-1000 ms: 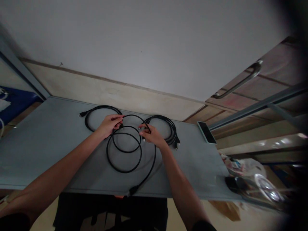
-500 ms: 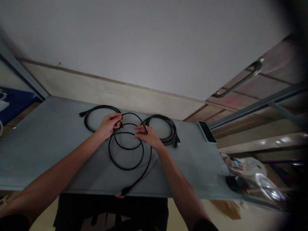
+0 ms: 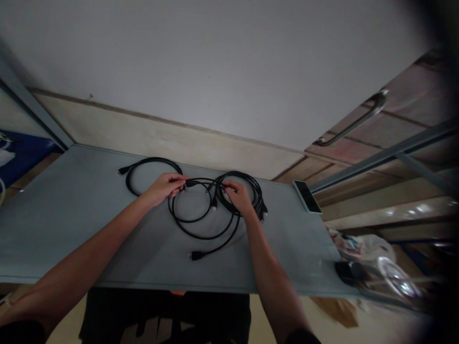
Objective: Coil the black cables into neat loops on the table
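Between my hands runs a black cable (image 3: 202, 238), partly looped, its far parts just above the grey table. My left hand (image 3: 168, 187) pinches it at the upper left of the loop. Fingers of my right hand (image 3: 236, 195) are closed on it at the upper right, over a thicker coil of black cable (image 3: 258, 187). One plug (image 3: 196, 255) on the cable points left near the front of the table. A smaller black cable loop (image 3: 193, 220) lies inside the larger one. Behind my left hand rests another looped black cable (image 3: 129, 177) with its plug at the left.
The grey table (image 3: 89, 210) backs onto a pale wall (image 3: 172, 136). A phone (image 3: 307, 197) lies at its right edge. Further right are a transparent bottle with a black cap (image 3: 349, 273), a plastic bag (image 3: 375, 246) and a metal rail (image 3: 380, 155).
My right hand has moved right and slightly back, drawing the cable out into a wider loop. The front plug has shifted right and away from the table's front edge.
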`<state>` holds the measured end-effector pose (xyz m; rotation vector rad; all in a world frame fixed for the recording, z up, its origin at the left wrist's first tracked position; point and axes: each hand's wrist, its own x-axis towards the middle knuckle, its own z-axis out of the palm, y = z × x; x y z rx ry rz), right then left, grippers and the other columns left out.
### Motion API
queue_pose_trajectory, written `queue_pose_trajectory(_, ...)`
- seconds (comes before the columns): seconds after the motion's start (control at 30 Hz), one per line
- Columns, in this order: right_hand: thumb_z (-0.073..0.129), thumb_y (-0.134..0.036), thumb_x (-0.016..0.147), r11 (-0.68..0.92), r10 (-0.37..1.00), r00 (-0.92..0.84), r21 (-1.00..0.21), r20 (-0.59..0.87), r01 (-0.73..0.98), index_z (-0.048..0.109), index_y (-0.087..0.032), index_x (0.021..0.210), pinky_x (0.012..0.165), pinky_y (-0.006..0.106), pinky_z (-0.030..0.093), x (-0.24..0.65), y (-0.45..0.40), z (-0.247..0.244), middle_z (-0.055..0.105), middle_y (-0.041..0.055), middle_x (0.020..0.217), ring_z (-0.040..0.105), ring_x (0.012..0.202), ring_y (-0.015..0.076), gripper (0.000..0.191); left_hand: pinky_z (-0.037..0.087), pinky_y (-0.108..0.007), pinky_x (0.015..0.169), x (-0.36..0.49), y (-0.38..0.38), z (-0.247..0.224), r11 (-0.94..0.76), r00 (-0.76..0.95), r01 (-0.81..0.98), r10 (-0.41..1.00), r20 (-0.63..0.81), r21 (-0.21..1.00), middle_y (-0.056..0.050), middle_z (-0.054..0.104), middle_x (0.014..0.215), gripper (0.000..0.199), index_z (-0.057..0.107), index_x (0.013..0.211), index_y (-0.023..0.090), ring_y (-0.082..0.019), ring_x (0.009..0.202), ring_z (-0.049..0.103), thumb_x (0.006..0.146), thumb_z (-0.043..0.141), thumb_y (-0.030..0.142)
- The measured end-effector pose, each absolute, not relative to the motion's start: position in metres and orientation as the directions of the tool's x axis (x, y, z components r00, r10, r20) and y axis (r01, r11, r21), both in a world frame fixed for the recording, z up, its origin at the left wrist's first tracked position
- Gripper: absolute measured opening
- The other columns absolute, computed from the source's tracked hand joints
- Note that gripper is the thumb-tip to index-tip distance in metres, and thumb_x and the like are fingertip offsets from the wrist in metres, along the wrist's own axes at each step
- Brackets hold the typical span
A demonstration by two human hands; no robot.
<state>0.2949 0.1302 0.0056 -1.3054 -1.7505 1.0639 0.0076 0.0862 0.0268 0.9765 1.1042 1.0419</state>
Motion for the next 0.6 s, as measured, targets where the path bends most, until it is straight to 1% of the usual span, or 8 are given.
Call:
queue_pose_trajectory(0.1, 0.056, -0.038, 0.086, 0.333, 0.938, -0.27, -0.782, 0.217, 0.527, 0.074, -0.017, 0.084, 0.07, 0.03, 0.049, 0.293, 0.128, 0.007, 0.072, 0.007, 0.084, 0.063, 0.081, 0.0213, 0.027, 0.023, -0.019, 0.043, 0.007, 0.086, 0.024, 0.229, 0.14, -0.107, 0.967, -0.213, 0.968, 0.0, 0.054, 0.064, 0.038, 0.071, 0.106, 0.007, -0.005, 0.048, 0.038, 0.075, 0.075, 0.028)
queue_pose_trajectory(0.17, 0.056, -0.039, 0.088, 0.374, 0.927, -0.247, -0.759, 0.283, 0.533, 0.076, -0.018, 0.093, 0.076, 0.032, 0.051, 0.29, 0.124, 0.009, 0.075, 0.0081, 0.094, 0.066, 0.087, 0.0232, 0.03, 0.024, -0.019, 0.043, 0.008, 0.086, 0.021, 0.215, 0.162, -0.072, 0.966, -0.202, 0.974, 0.001, 0.053, 0.065, 0.039, 0.07, 0.109, 0.008, -0.005, 0.049, 0.038, 0.077, 0.074, 0.03)
queue_pose_trajectory(0.27, 0.056, -0.038, 0.091, 0.402, 0.909, -0.305, -0.789, 0.284, 0.464, 0.076, -0.021, 0.109, 0.083, 0.033, 0.052, 0.282, 0.116, 0.014, 0.075, 0.0072, 0.106, 0.068, 0.096, 0.0233, 0.032, 0.025, -0.019, 0.044, 0.012, 0.084, 0.018, 0.183, 0.224, 0.012, 0.958, -0.181, 0.983, 0.001, 0.053, 0.067, 0.038, 0.071, 0.109, 0.01, -0.006, 0.05, 0.039, 0.081, 0.069, 0.035)
queue_pose_trajectory(0.33, 0.056, -0.038, 0.092, 0.408, 0.885, -0.399, -0.814, 0.24, 0.414, 0.075, -0.022, 0.115, 0.082, 0.032, 0.052, 0.275, 0.109, 0.016, 0.075, 0.0065, 0.107, 0.069, 0.094, 0.0223, 0.034, 0.026, -0.02, 0.044, 0.017, 0.082, 0.019, 0.164, 0.248, 0.101, 0.951, -0.185, 0.981, 0.0, 0.054, 0.068, 0.036, 0.072, 0.109, 0.011, -0.006, 0.05, 0.04, 0.083, 0.066, 0.036)
queue_pose_trajectory(0.4, 0.057, -0.039, 0.092, 0.396, 0.849, -0.497, -0.837, 0.178, 0.377, 0.073, -0.021, 0.121, 0.075, 0.03, 0.052, 0.267, 0.103, 0.018, 0.076, 0.0059, 0.101, 0.067, 0.084, 0.02, 0.037, 0.027, -0.02, 0.044, 0.021, 0.08, 0.02, 0.141, 0.254, 0.189, 0.949, -0.188, 0.972, 0.0, 0.056, 0.07, 0.036, 0.072, 0.11, 0.013, -0.007, 0.051, 0.042, 0.084, 0.064, 0.036)
queue_pose_trajectory(0.47, 0.056, -0.039, 0.092, 0.361, 0.823, -0.556, -0.864, 0.118, 0.351, 0.07, -0.021, 0.126, 0.063, 0.027, 0.048, 0.261, 0.099, 0.017, 0.075, 0.0039, 0.088, 0.062, 0.069, 0.0158, 0.041, 0.029, -0.02, 0.045, 0.022, 0.079, 0.023, 0.119, 0.256, 0.246, 0.949, -0.183, 0.962, -0.001, 0.058, 0.071, 0.035, 0.073, 0.11, 0.013, -0.008, 0.052, 0.044, 0.084, 0.063, 0.035)
queue_pose_trajectory(0.53, 0.054, -0.04, 0.093, 0.313, 0.827, -0.557, -0.89, 0.084, 0.331, 0.069, -0.019, 0.126, 0.052, 0.023, 0.041, 0.258, 0.098, 0.017, 0.068, 0.0008, 0.07, 0.051, 0.054, 0.0116, 0.042, 0.031, -0.02, 0.046, 0.022, 0.079, 0.024, 0.113, 0.271, 0.259, 0.945, -0.184, 0.959, -0.002, 0.059, 0.072, 0.037, 0.073, 0.112, 0.013, -0.009, 0.054, 0.046, 0.085, 0.063, 0.036)
queue_pose_trajectory(0.6, 0.054, -0.041, 0.092, 0.265, 0.845, -0.53, -0.913, 0.065, 0.311, 0.072, -0.017, 0.122, 0.046, 0.022, 0.033, 0.26, 0.1, 0.017, 0.058, -0.0021, 0.057, 0.04, 0.047, 0.0092, 0.042, 0.032, -0.021, 0.047, 0.02, 0.079, 0.025, 0.122, 0.31, 0.246, 0.93, -0.197, 0.962, -0.003, 0.06, 0.075, 0.04, 0.072, 0.115, 0.013, -0.009, 0.057, 0.048, 0.086, 0.063, 0.038)
